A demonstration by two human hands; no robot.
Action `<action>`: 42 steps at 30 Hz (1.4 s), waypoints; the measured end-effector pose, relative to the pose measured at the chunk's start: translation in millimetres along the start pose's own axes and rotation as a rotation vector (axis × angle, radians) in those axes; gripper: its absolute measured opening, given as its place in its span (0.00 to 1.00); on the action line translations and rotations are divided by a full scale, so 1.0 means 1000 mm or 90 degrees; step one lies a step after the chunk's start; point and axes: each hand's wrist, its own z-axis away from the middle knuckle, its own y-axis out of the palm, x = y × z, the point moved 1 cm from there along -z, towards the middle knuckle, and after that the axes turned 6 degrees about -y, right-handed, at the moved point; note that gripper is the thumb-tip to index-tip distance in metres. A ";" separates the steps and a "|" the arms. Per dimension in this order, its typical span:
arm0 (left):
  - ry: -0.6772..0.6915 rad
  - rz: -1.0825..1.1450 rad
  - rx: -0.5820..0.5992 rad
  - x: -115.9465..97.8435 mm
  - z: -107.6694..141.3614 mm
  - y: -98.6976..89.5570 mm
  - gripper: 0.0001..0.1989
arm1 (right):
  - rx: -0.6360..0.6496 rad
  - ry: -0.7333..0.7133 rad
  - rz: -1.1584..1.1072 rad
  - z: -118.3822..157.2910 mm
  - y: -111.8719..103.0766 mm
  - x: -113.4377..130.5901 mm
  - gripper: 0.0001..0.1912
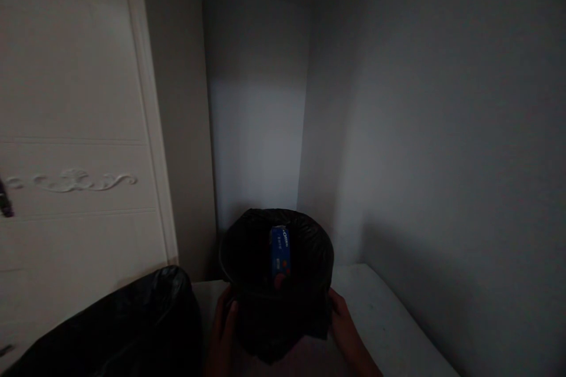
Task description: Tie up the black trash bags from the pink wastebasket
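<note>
A round trash bin [283,312] lined with a black plastic bag is between my two hands in the lower middle of the head view. Inside it stands a blue packet [280,250] with white lettering, and the rest of the bin's inside is too dark to make out. My left hand [226,318] grips the bin's left side below the rim. On the opposite side my right hand [339,315] is pressed, fingers partly hidden by the bag. The bag's loose edge hangs down over the outside of the bin.
A larger opening of black plastic bag [132,318] rises at the lower left. Behind it stands a white cabinet door [79,100] with a carved scroll. A white surface [375,312] lies to the right, against the grey wall [442,129].
</note>
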 end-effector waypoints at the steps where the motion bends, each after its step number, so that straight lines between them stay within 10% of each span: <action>1: 0.002 0.005 0.000 -0.001 0.000 0.000 0.36 | 0.010 -0.003 -0.003 0.000 0.000 0.001 0.22; 42: -0.014 0.002 -0.019 0.010 -0.005 0.000 0.36 | 0.031 -0.003 0.001 0.003 0.003 0.012 0.22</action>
